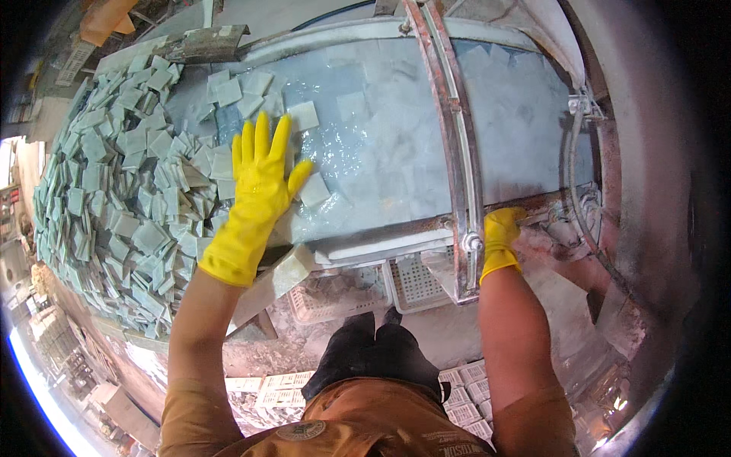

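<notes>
My left hand (263,175), in a yellow rubber glove, is open with its fingers spread. It is over the wet left part of a shallow water trough (365,225), at the edge of a big heap of thin pale green square tiles (106,183). Single tiles (303,116) lie around its fingertips, and another tile (314,190) lies beside its thumb. My right hand (500,236), gloved the same way, is closed at the trough's near rim, just right of the end of a rusty metal crossbar (453,129). What its fingers grip is hidden.
Cloudy water covers tiles under and beside the crossbar. A hose (572,160) hangs at the trough's right end. Below the near rim stand plastic baskets (417,286) and a pale block (293,268). Stacked white crates (464,392) are on the floor near my legs.
</notes>
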A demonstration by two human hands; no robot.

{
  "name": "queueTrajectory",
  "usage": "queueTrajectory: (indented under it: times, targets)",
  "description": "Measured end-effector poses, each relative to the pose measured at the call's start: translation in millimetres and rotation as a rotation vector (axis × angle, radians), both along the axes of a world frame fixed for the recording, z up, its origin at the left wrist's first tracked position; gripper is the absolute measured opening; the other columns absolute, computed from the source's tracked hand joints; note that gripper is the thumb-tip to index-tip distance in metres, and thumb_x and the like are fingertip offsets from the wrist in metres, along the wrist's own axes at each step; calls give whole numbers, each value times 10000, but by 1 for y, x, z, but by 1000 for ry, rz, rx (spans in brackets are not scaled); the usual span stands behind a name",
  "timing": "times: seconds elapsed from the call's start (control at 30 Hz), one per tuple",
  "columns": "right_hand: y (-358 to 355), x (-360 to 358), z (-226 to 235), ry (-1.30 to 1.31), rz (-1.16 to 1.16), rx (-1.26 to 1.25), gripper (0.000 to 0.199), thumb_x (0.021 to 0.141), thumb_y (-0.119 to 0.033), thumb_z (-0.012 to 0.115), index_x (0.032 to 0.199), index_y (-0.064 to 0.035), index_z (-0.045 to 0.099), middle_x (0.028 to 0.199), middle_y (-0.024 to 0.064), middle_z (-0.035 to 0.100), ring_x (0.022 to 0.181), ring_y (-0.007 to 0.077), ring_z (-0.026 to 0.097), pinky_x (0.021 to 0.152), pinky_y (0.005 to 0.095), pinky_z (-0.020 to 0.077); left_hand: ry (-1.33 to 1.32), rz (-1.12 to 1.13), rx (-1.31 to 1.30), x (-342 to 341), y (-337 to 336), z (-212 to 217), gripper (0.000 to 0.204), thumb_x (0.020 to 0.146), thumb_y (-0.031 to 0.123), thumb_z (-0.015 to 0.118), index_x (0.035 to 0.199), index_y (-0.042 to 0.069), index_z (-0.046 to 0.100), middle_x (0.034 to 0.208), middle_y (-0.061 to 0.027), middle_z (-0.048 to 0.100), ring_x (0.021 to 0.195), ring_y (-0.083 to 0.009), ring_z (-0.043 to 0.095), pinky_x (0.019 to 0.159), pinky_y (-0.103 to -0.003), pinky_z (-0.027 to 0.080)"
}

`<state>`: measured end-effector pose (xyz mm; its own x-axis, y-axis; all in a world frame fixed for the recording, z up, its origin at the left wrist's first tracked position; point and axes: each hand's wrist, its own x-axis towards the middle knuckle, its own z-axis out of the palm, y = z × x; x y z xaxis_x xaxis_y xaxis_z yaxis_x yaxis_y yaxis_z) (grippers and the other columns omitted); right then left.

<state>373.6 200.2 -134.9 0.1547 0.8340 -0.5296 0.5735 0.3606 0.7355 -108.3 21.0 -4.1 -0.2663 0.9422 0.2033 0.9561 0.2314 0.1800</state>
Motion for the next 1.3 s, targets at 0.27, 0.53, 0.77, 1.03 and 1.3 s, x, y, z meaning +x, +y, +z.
queueTrajectory:
  times: [0.27, 0.53, 0.77, 1.03, 1.3]
  targets:
    - [2, 6, 0, 51, -18, -91, 597, 1087, -483, 535, 1571, -136, 566, 1566, 76, 626, 1397, 257, 619, 1115, 419, 519, 54, 44, -72, 0, 54, -7, 729, 991, 476, 722, 1638, 212, 514, 1696, -232, 433, 1541, -529, 376, 1281, -647, 236]
    - [0, -6, -2, 142, -156, 11, 623, 1080, -513, 526, 1587, -153, 547, 1584, 66, 607, 1416, 259, 601, 1133, 439, 494, 147, 78, 19, -37, 53, -8, 784, 996, 528, 711, 1646, 154, 483, 1682, -274, 431, 1536, -530, 386, 1271, -628, 282]
    - [-2, -11, 2, 366, -501, 309, 646, 1073, -540, 518, 1601, -167, 529, 1601, 58, 591, 1433, 261, 585, 1150, 456, 471, 31, -65, -123, 29, 25, 0, 839, 986, 527, 722, 1663, 116, 447, 1682, -283, 423, 1536, -546, 375, 1300, -615, 244]
    - [-3, -18, 14, 948, -1136, 814, 673, 1066, -570, 509, 1617, -184, 510, 1620, 49, 573, 1452, 263, 567, 1168, 476, 446, 140, 110, -76, -39, 31, -12, 834, 992, 561, 716, 1638, 97, 465, 1624, -294, 481, 1474, -520, 450, 1233, -597, 342]
    - [-3, -21, 18, 1313, -1489, 1041, 699, 1059, -601, 500, 1633, -201, 490, 1638, 39, 555, 1471, 265, 549, 1187, 496, 421, 100, 348, 122, -22, 73, -24, 819, 999, 541, 706, 1657, 127, 449, 1663, -305, 441, 1524, -520, 404, 1271, -604, 281]
